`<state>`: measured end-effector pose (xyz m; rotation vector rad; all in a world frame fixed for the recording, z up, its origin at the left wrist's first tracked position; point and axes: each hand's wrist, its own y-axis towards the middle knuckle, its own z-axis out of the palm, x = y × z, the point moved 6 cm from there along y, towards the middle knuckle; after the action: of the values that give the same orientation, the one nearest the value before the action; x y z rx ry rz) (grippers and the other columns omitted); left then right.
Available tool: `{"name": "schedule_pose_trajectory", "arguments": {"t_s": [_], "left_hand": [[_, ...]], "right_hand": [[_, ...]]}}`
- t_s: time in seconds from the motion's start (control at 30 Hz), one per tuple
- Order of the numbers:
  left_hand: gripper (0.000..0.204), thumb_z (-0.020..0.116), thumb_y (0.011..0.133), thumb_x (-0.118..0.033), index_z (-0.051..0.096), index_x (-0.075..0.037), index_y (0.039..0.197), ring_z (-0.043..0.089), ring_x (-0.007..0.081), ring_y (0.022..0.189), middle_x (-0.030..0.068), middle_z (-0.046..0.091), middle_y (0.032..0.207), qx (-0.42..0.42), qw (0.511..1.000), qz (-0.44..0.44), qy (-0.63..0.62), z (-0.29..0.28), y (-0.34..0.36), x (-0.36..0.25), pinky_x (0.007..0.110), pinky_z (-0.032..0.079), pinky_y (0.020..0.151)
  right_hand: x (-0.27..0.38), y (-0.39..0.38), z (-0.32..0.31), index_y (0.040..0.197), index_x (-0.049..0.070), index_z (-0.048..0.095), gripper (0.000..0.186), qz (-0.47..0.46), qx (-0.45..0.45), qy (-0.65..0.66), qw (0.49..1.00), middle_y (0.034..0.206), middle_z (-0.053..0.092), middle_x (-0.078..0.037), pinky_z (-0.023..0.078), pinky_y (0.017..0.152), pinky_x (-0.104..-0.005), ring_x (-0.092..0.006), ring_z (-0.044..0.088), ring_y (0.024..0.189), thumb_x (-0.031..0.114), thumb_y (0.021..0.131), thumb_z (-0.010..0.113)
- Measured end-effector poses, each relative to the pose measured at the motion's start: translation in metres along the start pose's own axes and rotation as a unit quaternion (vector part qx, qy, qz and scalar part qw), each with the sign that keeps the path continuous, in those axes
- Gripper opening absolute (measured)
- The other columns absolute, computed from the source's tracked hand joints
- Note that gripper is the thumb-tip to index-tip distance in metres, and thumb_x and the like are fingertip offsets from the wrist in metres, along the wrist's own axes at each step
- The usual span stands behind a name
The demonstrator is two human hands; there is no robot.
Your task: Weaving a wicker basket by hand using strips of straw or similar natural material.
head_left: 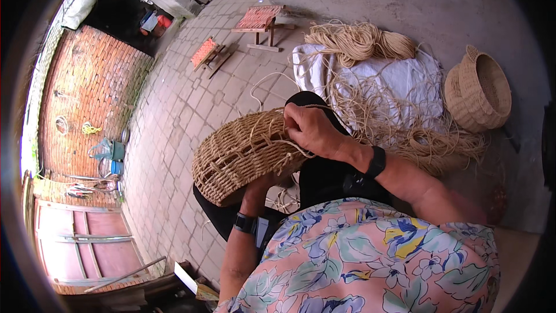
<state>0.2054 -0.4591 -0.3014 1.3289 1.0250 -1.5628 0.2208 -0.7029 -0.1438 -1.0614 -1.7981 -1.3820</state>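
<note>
Right hand (310,128) sits on top of the half-woven basket (243,153), fingers curled down and pinched together on a pale fibre strand (289,149) at the basket's upper edge, knuckles up, a dark band on the wrist behind it. The basket lies on its side across the lap, directly under that hand and spreading away to its left, its open weave showing gaps between the ribs. Left hand (260,188) comes in from below, tucked under the basket's lower edge; only the heel of it and the wrist with a dark watch show, so I cannot tell whether those fingers are curled or spread, only that the hand bears against the basket's underside. Beyond the right hand, further from the body, loose fibre strands (399,133) trail over a white sack (417,81) on the ground, with a coiled bundle of cord (359,40) past that. Off to the right hand's outer side stands a finished woven basket (478,90), well apart. Two small woven-seat stools (260,20) sit far ahead on the paving.
</note>
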Motion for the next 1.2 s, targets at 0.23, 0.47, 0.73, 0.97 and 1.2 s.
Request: {"name": "schedule_pose_trajectory", "arguments": {"t_s": [0.23,0.47,0.73,0.97,1.2], "left_hand": [[0.056,0.045,0.092,-0.046,0.043,-0.009,0.134,0.038,0.0284,0.127,0.0124,0.044,0.136,-0.014,0.997,0.009,0.072,0.008,0.047,-0.005,0.042,0.027,0.108],[0.056,0.046,0.091,-0.046,0.044,-0.009,0.133,0.038,0.0288,0.126,0.0125,0.045,0.135,-0.005,0.989,0.006,0.145,-0.023,-0.007,0.011,0.042,0.028,0.108],[0.056,0.048,0.09,-0.047,0.046,-0.009,0.132,0.039,0.0293,0.126,0.0127,0.046,0.134,-0.009,0.974,0.013,0.228,-0.008,0.053,0.013,0.042,0.028,0.107],[0.057,0.049,0.089,-0.047,0.047,-0.009,0.131,0.039,0.0297,0.125,0.0128,0.047,0.133,0.003,0.955,0.012,0.296,-0.026,0.02,0.03,0.042,0.029,0.107],[0.054,0.058,0.087,-0.04,0.048,-0.007,0.128,0.048,0.0322,0.117,0.0168,0.049,0.131,0.043,0.837,0.102,0.536,0.009,0.051,-0.014,0.043,0.038,0.1]], "right_hand": [[0.007,0.005,0.011,0.083,0.002,0.044,0.021,-0.083,-0.005,-0.014,0.996,0.068,0.053,-0.013,0.045,0.057,-0.0351,-0.0286,0.058,0.063,-0.003,0.073,0.061],[0.003,0.0,0.001,0.084,0.002,0.044,0.022,-0.036,0.019,-0.001,0.999,0.069,0.055,-0.013,0.046,0.057,-0.0344,-0.0295,0.06,0.064,-0.002,0.073,0.062],[-0.001,0.012,0.004,0.083,0.001,0.049,0.015,-0.037,0.147,0.012,0.988,0.069,0.056,-0.009,0.047,0.058,-0.0305,-0.0208,0.062,0.067,0.004,0.077,0.063],[-0.056,-0.02,-0.017,0.09,0.001,0.06,0.011,0.218,0.11,0.189,0.951,0.072,0.06,-0.002,0.05,0.053,-0.0216,-0.0067,0.057,0.062,0.011,0.087,0.059],[-0.037,-0.027,0.006,0.088,-0.001,0.061,0.011,0.173,0.102,0.155,0.967,0.071,0.061,-0.001,0.049,0.053,-0.0215,-0.0058,0.057,0.061,0.01,0.087,0.061]]}}
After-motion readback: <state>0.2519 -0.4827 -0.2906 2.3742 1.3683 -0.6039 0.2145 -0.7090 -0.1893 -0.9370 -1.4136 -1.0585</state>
